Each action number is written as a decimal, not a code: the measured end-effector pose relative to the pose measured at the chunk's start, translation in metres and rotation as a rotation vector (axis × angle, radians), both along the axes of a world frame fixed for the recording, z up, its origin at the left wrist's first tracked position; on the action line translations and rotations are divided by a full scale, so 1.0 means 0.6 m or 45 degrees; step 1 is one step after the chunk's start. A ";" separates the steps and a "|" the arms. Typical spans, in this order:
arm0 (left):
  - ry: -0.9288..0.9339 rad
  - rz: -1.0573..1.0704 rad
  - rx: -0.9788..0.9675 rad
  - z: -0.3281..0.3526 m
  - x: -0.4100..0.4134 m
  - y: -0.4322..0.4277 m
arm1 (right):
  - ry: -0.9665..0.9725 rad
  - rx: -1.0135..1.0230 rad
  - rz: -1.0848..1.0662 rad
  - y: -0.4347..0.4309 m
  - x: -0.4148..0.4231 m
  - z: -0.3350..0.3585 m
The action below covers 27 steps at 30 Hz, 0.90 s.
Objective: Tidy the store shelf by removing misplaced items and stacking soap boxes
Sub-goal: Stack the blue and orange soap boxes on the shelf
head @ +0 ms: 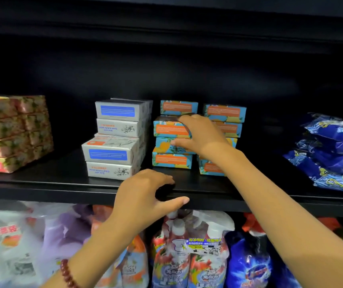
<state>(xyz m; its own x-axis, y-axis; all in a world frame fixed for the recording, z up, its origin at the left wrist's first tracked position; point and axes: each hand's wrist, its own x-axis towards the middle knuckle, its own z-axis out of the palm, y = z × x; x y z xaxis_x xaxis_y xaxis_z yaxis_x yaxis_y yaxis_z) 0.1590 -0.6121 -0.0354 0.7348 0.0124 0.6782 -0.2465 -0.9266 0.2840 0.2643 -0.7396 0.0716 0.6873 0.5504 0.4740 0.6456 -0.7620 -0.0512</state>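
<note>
As seen in the head view, the right hand (197,134) is clamping a blue-orange soap box (169,128) high in its stack on the black shelf (62,179), fingers above, thumb beneath. Likely light, stiff cardboard, it is best held across its flat faces. The left hand (143,194) is curling at the shelf lip; whether it grips anything cannot be told.
</note>
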 end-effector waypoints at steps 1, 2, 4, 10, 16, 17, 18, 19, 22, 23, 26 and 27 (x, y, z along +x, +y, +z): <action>-0.005 -0.001 -0.002 -0.001 0.000 0.001 | -0.010 0.008 -0.001 0.001 0.000 -0.001; -0.010 -0.005 -0.002 -0.002 0.000 0.000 | -0.026 0.015 0.003 -0.001 0.001 -0.002; -0.020 -0.011 0.006 -0.003 0.000 0.000 | -0.071 0.037 0.026 -0.003 -0.001 -0.004; -0.068 -0.020 0.036 -0.004 0.003 0.000 | 0.009 0.047 0.025 0.007 -0.007 0.012; -0.048 -0.017 0.054 -0.005 0.005 0.004 | 0.042 0.076 -0.001 0.014 -0.012 0.013; -0.033 -0.026 0.069 -0.003 0.004 0.005 | 0.001 0.098 -0.006 0.008 -0.017 0.009; -0.007 -0.047 0.083 -0.002 0.003 0.007 | -0.042 0.141 0.008 -0.003 -0.023 0.005; 0.021 -0.079 0.086 0.001 0.001 0.009 | -0.083 0.195 0.034 -0.017 -0.028 0.000; 0.077 -0.175 0.016 0.019 0.001 0.012 | -0.146 0.292 0.033 -0.073 -0.043 -0.017; 0.058 -0.205 -0.001 0.030 0.003 0.011 | -0.153 0.302 0.011 -0.091 -0.046 -0.025; -0.081 -0.213 0.040 0.074 0.025 0.002 | -0.141 0.353 -0.049 -0.139 -0.052 -0.052; -0.109 -0.199 0.073 0.091 0.035 -0.001 | -0.130 0.363 -0.066 -0.152 -0.055 -0.061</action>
